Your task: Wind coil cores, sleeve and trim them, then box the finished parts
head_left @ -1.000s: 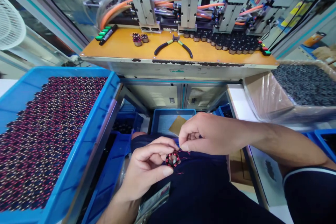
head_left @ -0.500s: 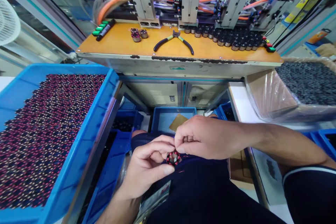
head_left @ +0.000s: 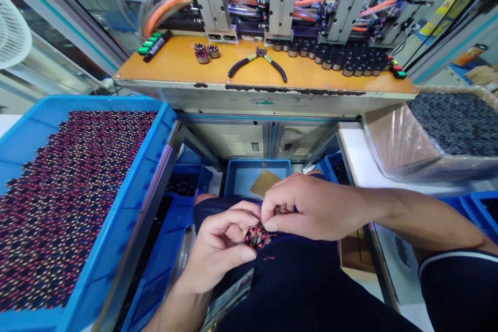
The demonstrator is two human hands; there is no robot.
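Left hand (head_left: 216, 244) curled, right hand (head_left: 305, 207) pinching just beside it; right forearm (head_left: 404, 210) bare

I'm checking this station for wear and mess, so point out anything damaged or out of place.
The front edge of the orange bench top looks damaged: ragged dark patches break its pale surface. Also, a thin red strand lies stray-looking against the dark clothing, just below the wound ring in the left hand.

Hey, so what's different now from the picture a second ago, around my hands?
Your right hand has shifted slightly down and toward the left, bringing its fingertips closer to the coil ring. I see nothing newly grasped or let go. Your left hand still holds the ring, and the pliers stay on the bench.
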